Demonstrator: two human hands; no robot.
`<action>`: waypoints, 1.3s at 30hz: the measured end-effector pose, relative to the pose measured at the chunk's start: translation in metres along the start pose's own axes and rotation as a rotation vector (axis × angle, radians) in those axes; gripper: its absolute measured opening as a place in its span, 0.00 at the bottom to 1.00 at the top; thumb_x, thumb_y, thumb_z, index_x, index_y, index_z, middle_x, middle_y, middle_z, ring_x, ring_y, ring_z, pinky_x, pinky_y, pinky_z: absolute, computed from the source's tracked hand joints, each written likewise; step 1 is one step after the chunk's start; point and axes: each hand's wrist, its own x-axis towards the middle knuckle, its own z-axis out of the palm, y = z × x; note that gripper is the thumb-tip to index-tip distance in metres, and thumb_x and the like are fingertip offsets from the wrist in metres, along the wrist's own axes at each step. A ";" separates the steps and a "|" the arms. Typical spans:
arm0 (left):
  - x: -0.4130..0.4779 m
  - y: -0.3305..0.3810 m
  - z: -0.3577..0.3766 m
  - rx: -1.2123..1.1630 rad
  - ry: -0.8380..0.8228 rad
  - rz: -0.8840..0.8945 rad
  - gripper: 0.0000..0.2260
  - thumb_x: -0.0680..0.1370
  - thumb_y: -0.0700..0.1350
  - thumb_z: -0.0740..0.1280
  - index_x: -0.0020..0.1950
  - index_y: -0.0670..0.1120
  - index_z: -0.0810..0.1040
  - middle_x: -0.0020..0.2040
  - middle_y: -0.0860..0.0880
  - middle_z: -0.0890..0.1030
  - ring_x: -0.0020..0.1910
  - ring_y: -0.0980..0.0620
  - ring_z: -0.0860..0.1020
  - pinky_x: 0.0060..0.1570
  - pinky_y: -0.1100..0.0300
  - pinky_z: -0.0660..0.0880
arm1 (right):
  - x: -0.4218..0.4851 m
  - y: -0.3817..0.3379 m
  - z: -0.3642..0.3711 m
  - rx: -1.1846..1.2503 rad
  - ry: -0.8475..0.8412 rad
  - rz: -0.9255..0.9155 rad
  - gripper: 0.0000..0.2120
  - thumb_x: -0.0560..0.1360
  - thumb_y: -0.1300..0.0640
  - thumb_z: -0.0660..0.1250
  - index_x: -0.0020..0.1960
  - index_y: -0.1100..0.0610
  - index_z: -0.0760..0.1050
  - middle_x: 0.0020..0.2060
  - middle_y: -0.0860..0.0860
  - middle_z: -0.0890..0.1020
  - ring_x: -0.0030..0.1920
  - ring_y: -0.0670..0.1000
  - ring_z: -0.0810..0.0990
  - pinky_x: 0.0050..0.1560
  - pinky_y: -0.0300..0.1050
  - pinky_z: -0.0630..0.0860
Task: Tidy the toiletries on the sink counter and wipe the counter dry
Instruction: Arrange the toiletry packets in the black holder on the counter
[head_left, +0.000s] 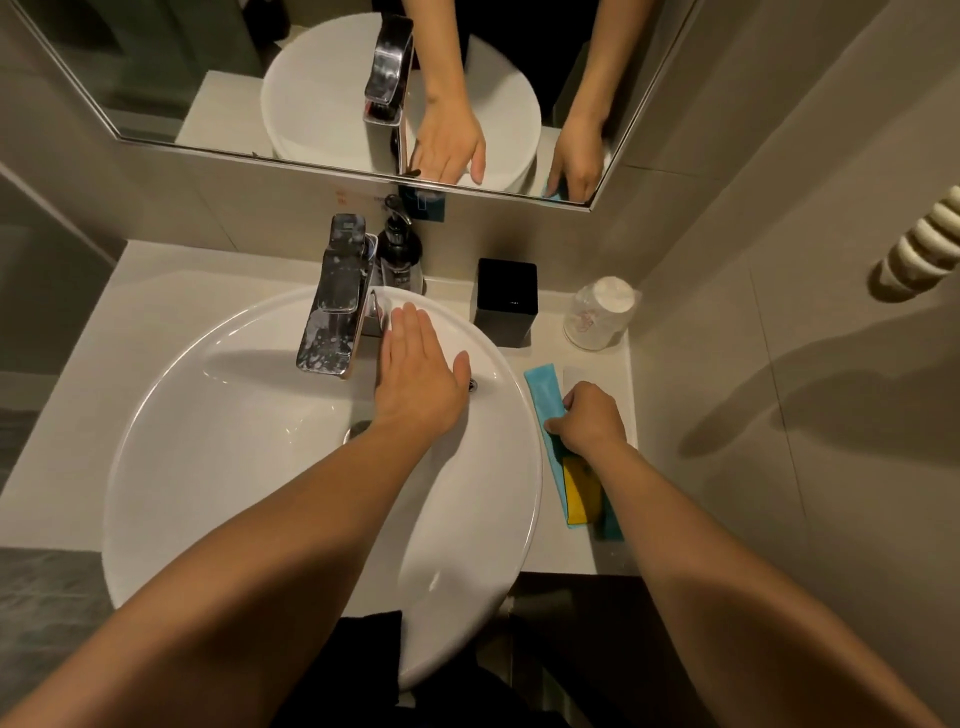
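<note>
My left hand (415, 374) lies flat and open on the far right rim of the white basin (218, 415), just right of the chrome tap (335, 296). My right hand (589, 418) presses down on a blue cloth (545, 395) on the counter (587, 551) to the right of the basin, fingers curled onto it. A yellow sponge (579, 491) sits on the cloth under my wrist. Behind the basin stand a dark pump bottle (400, 249), a black square holder (506, 299) and a wrapped plastic cup (602, 314).
A mirror (156, 78) hangs above the back wall and reflects both hands. The counter ends at a tiled wall on the right. A white ribbed fixture (919, 249) sticks out from that wall. The counter's left part (78, 415) is bare.
</note>
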 end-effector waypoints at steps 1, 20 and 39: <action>0.000 0.000 0.000 0.012 -0.004 -0.004 0.35 0.85 0.59 0.49 0.82 0.39 0.42 0.84 0.41 0.44 0.83 0.43 0.42 0.76 0.52 0.35 | 0.002 0.001 -0.001 0.036 -0.020 -0.001 0.11 0.74 0.55 0.75 0.46 0.56 0.73 0.44 0.53 0.79 0.46 0.55 0.81 0.44 0.48 0.80; 0.005 -0.002 0.005 0.081 -0.027 0.001 0.35 0.84 0.59 0.45 0.82 0.38 0.39 0.83 0.40 0.39 0.82 0.43 0.38 0.79 0.50 0.35 | -0.028 -0.123 -0.142 0.848 0.461 -0.636 0.09 0.74 0.66 0.70 0.43 0.55 0.73 0.38 0.49 0.77 0.38 0.45 0.75 0.43 0.44 0.78; 0.008 -0.006 0.012 0.010 -0.019 0.002 0.36 0.84 0.60 0.45 0.81 0.39 0.36 0.83 0.40 0.36 0.82 0.44 0.35 0.80 0.48 0.37 | 0.050 -0.142 -0.050 0.558 0.301 -0.391 0.01 0.79 0.62 0.67 0.48 0.60 0.76 0.38 0.51 0.76 0.39 0.48 0.73 0.42 0.43 0.75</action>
